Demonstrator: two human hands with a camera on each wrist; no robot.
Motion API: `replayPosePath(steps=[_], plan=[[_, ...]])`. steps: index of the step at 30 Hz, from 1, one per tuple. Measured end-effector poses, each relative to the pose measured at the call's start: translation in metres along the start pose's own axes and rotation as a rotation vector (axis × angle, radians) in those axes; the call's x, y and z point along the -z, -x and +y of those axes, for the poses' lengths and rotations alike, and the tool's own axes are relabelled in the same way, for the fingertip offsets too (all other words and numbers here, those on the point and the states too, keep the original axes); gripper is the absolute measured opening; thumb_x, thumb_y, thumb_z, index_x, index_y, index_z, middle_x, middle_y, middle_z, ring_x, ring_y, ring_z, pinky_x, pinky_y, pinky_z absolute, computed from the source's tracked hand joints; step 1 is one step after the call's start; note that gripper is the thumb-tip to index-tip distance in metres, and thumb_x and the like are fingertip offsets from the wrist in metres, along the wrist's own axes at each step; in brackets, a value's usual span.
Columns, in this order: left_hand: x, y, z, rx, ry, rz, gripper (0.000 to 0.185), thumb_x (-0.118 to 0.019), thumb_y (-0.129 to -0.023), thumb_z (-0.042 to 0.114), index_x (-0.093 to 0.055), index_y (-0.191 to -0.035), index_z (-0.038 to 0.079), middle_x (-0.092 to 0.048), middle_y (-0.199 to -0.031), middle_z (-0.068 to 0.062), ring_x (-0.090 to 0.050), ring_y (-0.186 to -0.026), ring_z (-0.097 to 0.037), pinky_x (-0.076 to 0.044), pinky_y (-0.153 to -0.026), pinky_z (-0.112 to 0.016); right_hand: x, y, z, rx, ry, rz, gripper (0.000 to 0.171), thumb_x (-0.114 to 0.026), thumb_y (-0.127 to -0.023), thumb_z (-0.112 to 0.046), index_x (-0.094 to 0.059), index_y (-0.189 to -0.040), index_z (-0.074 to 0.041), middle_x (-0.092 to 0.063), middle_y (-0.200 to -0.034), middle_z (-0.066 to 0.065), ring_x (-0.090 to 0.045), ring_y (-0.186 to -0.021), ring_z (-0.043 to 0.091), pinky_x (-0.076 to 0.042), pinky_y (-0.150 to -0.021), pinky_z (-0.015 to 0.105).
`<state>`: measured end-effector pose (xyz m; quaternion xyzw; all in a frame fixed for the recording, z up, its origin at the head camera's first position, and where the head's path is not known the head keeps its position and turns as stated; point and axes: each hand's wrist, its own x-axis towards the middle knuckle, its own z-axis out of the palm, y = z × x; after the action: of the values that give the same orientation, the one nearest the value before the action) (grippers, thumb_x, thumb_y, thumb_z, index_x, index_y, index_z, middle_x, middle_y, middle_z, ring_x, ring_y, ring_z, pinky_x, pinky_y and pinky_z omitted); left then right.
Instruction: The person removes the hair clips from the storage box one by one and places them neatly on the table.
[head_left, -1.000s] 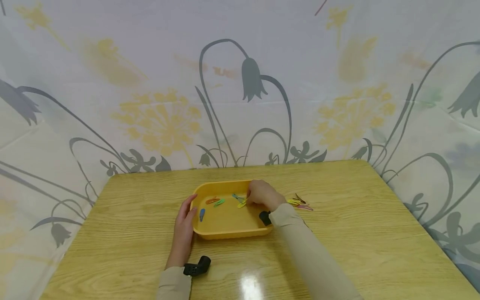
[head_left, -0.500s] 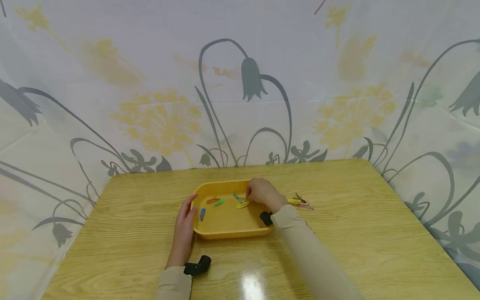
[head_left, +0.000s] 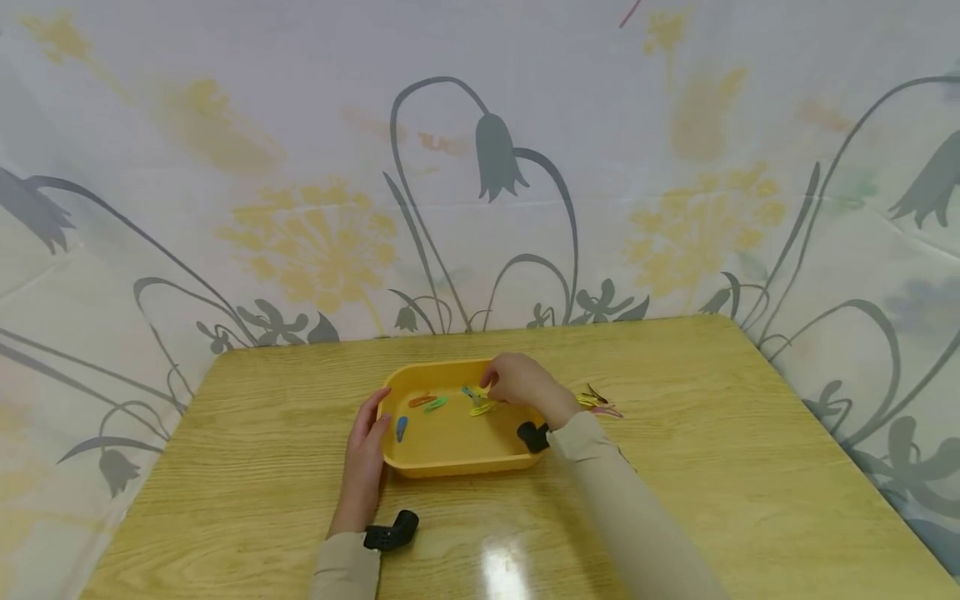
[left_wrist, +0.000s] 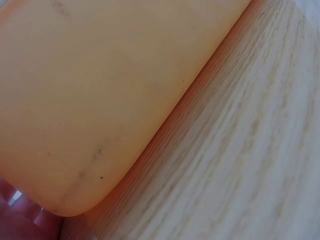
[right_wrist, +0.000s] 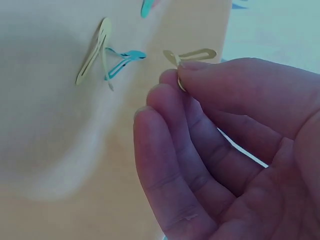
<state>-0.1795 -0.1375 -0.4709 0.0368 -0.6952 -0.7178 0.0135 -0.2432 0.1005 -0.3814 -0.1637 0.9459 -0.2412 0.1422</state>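
A yellow tray (head_left: 450, 454) sits mid-table and holds several hair clips: orange (head_left: 422, 401), green (head_left: 436, 404), blue (head_left: 402, 428), teal (head_left: 472, 391) and yellow (head_left: 482, 409). My right hand (head_left: 497, 382) hovers over the tray's back right part. In the right wrist view its thumb and forefinger (right_wrist: 177, 75) pinch a small yellow clip (right_wrist: 192, 54) above the tray floor, near the lying yellow clip (right_wrist: 92, 50) and teal clip (right_wrist: 125, 61). My left hand (head_left: 369, 442) rests with straight fingers against the tray's left wall (left_wrist: 100, 100); only a fingertip (left_wrist: 20, 222) shows in the left wrist view.
A small heap of more hair clips (head_left: 597, 402) lies on the wooden table (head_left: 712, 467) just right of the tray. A flowered curtain (head_left: 480, 167) closes off the table's far and side edges. Black wrist cameras sit at both sleeves.
My right hand has shifted a little toward the tray's back. The yellow clip that was at its fingertips now lies on the tray floor. The left hand has stayed put.
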Motion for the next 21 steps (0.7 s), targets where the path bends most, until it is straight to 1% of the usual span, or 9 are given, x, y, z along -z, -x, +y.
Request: replayPosePath(steps=[3,6,10,12,15,17,21], plan=[[0.0,0.0,0.0,-0.003,0.002,-0.002,0.036,-0.035,-0.1,0.019,-0.043,-0.134,0.023,-0.023,-0.151,0.004,-0.015,-0.139,-0.008,-0.017,-0.114,-0.035,0.002,0.003,-0.002,-0.011,-0.003,-0.004,0.022,-0.059,-0.081,-0.003,-0.07,-0.1,-0.007,-0.066,-0.096,0.005,-0.052,-0.069,0.014,-0.043,-0.061,0.024],[0.001,0.0,0.001,-0.008,-0.01,-0.004,0.036,-0.035,-0.1,0.019,-0.043,-0.135,0.024,-0.023,-0.151,0.005,-0.015,-0.139,-0.008,-0.017,-0.114,-0.035,0.003,0.007,-0.002,-0.016,-0.015,-0.01,0.018,-0.059,-0.082,-0.004,-0.071,-0.096,-0.007,-0.066,-0.087,0.003,-0.051,-0.064,0.014,-0.043,-0.058,0.024],[0.002,0.001,0.001,-0.004,-0.021,-0.003,0.036,-0.035,-0.1,0.022,-0.043,-0.135,0.025,-0.023,-0.151,0.006,-0.015,-0.139,-0.008,-0.017,-0.114,-0.036,0.002,0.013,0.0,-0.008,-0.054,-0.018,0.01,-0.059,-0.085,-0.011,-0.069,-0.088,-0.01,-0.059,-0.072,0.0,-0.048,-0.057,0.014,-0.039,-0.054,0.024],[0.002,0.001,0.002,-0.003,-0.024,-0.005,0.036,-0.035,-0.1,0.022,-0.042,-0.135,0.025,-0.022,-0.151,0.006,-0.015,-0.139,-0.009,-0.017,-0.114,-0.036,0.002,0.017,0.003,0.004,-0.08,-0.017,0.01,-0.058,-0.086,-0.012,-0.068,-0.085,-0.01,-0.056,-0.068,0.0,-0.045,-0.055,0.013,-0.037,-0.053,0.025],[0.002,0.001,0.002,0.001,-0.023,-0.01,0.036,-0.035,-0.1,0.021,-0.042,-0.135,0.024,-0.022,-0.151,0.006,-0.014,-0.139,-0.008,-0.016,-0.114,-0.035,0.002,0.023,0.006,0.022,-0.119,-0.014,0.012,-0.056,-0.087,-0.013,-0.067,-0.086,-0.009,-0.057,-0.068,0.001,-0.046,-0.055,0.013,-0.037,-0.052,0.026],[0.001,0.002,0.002,0.002,-0.024,-0.012,0.036,-0.035,-0.1,0.02,-0.042,-0.136,0.024,-0.022,-0.151,0.006,-0.015,-0.139,-0.008,-0.016,-0.114,-0.035,0.002,0.026,0.008,0.032,-0.14,-0.013,0.013,-0.055,-0.087,-0.014,-0.068,-0.088,-0.009,-0.059,-0.071,0.003,-0.048,-0.056,0.014,-0.038,-0.052,0.026],[0.0,0.001,0.002,-0.003,-0.022,-0.009,0.037,-0.035,-0.1,0.018,-0.042,-0.136,0.023,-0.023,-0.151,0.005,-0.015,-0.139,-0.008,-0.017,-0.114,-0.034,0.001,0.032,0.011,0.045,-0.184,-0.014,0.015,-0.056,-0.089,-0.018,-0.068,-0.09,-0.008,-0.064,-0.075,0.005,-0.058,-0.065,0.02,-0.044,-0.055,0.027]])
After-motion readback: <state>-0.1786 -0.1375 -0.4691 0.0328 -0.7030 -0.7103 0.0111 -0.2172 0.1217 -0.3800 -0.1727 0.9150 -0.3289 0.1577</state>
